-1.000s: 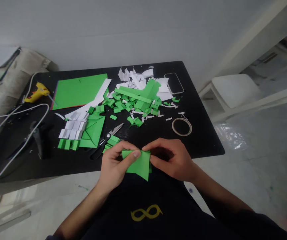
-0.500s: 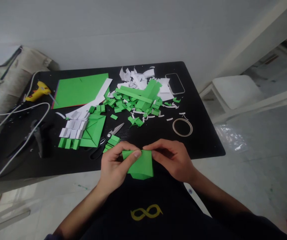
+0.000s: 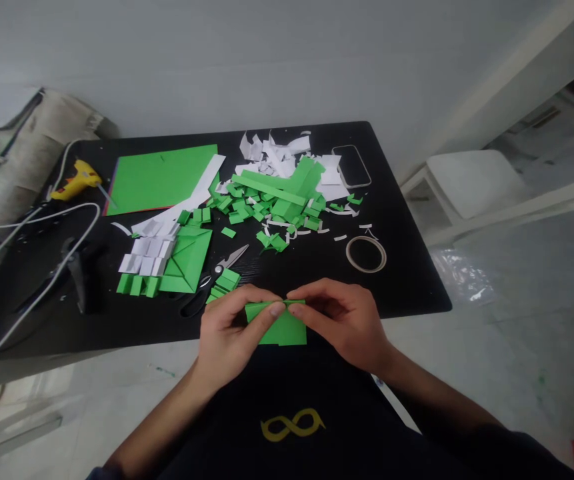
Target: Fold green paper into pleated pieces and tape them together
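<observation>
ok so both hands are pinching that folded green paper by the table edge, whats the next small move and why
Probably slide the fingertips outward along the top fold to sharpen the crease. The left hand and right hand both pinch the folded green paper at its top edge, fingertips nearly meeting at the middle, so the ends of that fold look unpressed.

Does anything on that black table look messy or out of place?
Yes, clutter: green and white paper scraps lie strewn across the black table, and green pieces partly cover the scissors. Left hand and right hand pinch a folded green paper together.
</observation>
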Tool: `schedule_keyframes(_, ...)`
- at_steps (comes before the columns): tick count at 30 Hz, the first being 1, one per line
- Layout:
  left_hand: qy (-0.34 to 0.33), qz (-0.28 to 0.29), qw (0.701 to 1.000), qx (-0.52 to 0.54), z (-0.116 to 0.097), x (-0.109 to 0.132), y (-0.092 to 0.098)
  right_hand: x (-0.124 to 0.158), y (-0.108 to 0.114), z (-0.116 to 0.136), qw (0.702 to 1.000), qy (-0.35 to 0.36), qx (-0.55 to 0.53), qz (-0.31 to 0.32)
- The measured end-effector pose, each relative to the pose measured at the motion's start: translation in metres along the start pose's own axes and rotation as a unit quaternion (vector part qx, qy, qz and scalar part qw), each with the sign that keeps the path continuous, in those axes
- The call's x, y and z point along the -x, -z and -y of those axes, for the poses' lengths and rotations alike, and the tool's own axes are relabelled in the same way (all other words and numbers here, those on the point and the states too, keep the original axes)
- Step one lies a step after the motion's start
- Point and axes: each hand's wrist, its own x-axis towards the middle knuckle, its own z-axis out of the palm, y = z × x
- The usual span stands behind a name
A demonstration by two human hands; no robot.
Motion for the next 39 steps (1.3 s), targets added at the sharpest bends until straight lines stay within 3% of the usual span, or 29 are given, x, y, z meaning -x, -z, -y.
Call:
schedule_keyframes(6,-0.003,0.009,1.0,0.004,0.0011,-0.0004,0.0052,0.0027,-0.0004,0.0008,0.999,0.014,0.004,-0.03)
schedule_keyframes(15,-0.003,-0.026,1.0,-0.013,-0.0013,0.0003,0.003,0.0019,-0.001,0.0011,0.999,0.008,-0.028,-0.022)
schedule_keyframes(26,-0.009,-0.029,1.0,0.001,0.0036,0.0059,0.0026,0.0001,-0.0014,0.0043,0.999,0.028,-0.014,-0.036)
schedule_keyframes(39,-0.028,-0.048,0.998,-0.01,0.0053,0.0072,0.0005,-0.0007,-0.0019,0.0049,0.998,-0.001,-0.046,-0.032)
